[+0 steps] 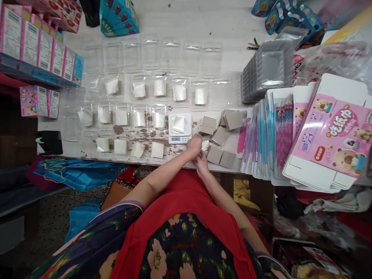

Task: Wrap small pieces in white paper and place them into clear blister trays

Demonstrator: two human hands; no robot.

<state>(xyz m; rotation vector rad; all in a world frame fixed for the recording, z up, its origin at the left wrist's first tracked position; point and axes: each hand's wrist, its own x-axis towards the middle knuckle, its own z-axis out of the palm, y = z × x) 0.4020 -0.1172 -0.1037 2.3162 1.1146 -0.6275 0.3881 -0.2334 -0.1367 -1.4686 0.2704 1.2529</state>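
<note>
My left hand (194,145) and my right hand (201,163) meet at the table's front edge, fingers closed together. What they pinch is mostly hidden; a small white sheet (205,145) shows right beside the fingers. Just left of them stands a white digital scale (179,140), its display lit, with a folded white piece (178,124) on its pan. To the right lie several grey-beige square stacks (208,125), some leaning on one another. More folded white pieces (120,147) lie on the table to the left.
Clear plastic trays (128,54) stand in rows, several holding white pieces. A nested stack of clear trays (267,68) is at the right. Flat pink cartons (328,131) and upright folded boxes (267,135) fill the right end. Pink boxes (31,42) stand at the left.
</note>
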